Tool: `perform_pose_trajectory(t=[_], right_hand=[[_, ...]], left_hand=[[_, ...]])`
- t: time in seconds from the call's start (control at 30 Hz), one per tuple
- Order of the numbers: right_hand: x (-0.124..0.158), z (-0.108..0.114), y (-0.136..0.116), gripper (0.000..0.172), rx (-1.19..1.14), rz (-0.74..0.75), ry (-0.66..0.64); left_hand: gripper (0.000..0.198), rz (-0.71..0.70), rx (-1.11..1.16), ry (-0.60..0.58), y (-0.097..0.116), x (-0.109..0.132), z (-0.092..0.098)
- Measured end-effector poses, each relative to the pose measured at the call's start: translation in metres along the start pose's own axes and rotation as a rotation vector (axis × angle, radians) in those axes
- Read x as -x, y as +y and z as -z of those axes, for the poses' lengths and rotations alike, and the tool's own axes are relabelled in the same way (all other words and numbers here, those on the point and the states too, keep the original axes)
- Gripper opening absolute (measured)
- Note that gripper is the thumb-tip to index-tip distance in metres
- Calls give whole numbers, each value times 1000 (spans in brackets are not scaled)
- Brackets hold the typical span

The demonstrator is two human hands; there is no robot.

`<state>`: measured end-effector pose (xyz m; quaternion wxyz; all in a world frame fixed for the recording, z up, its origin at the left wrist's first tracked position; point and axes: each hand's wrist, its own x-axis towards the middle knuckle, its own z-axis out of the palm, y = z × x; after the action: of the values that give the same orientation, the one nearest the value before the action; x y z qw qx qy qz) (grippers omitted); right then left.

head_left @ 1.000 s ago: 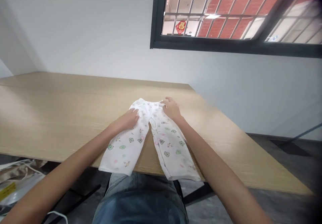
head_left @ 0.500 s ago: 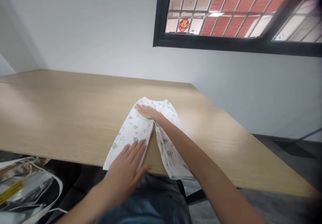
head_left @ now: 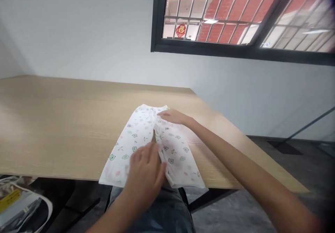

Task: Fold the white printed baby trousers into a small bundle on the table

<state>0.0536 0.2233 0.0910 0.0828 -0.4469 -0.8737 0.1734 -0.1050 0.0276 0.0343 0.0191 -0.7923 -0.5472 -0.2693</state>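
White trousers (head_left: 119,161) with small green, pink and brown animal prints lie flat on the wooden table, waistband at the far end. Both leg hems reach the near edge, and the right one hangs slightly over it. My right hand (head_left: 174,116) lies flat, palm down, on the upper part of the right leg just below the waistband. Over the gap between the two legs is my left hand (head_left: 146,168), fingers lightly bent and thumb apart, nothing in it. Whether its fingertips touch the right leg's inner edge I cannot tell.
The wooden table (head_left: 65,121) runs along a white wall, its right end cut at a slant. A bag with clear plastic packets (head_left: 21,208) sits low at left. Above is a barred, dark-framed window (head_left: 204,48). My knees are under the near edge.
My right hand has slid from the left leg's top across to the right leg's. My left hand has moved right, off the left leg. The right leg now lies flatter and wider.
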Motion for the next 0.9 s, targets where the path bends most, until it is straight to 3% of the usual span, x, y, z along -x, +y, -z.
perform_pose_trajectory(t=[0.17, 0.3, 0.5, 0.6, 0.67, 0.73, 0.8, 0.9], right_hand=[[66, -28, 6, 44, -56, 60, -128], [58, -47, 10, 49, 63, 93, -125], [-15, -46, 34, 45, -9, -107, 72], [-37, -49, 44, 42, -100, -160, 194], [-39, -50, 50, 41, -190, -193, 295], [-33, -50, 56, 45, -302, -240, 403], [-24, -46, 63, 49, -435, -290, 479], [-13, -38, 72, 41, -664, -317, 488]], left_hand=[[43, -247, 158, -315, 51, -56, -31], [60, -292, 201, -326, 63, -51, -50], [75, -387, 169, -161, 63, 5, -56], [52, -364, 35, 53, 68, 17, -71], [32, -315, -38, 207, 72, 18, -81], [29, -276, -78, 300, 76, 15, -87], [30, -270, -92, 329, 77, 13, -87], [33, -290, -82, 307, 77, 11, -82]])
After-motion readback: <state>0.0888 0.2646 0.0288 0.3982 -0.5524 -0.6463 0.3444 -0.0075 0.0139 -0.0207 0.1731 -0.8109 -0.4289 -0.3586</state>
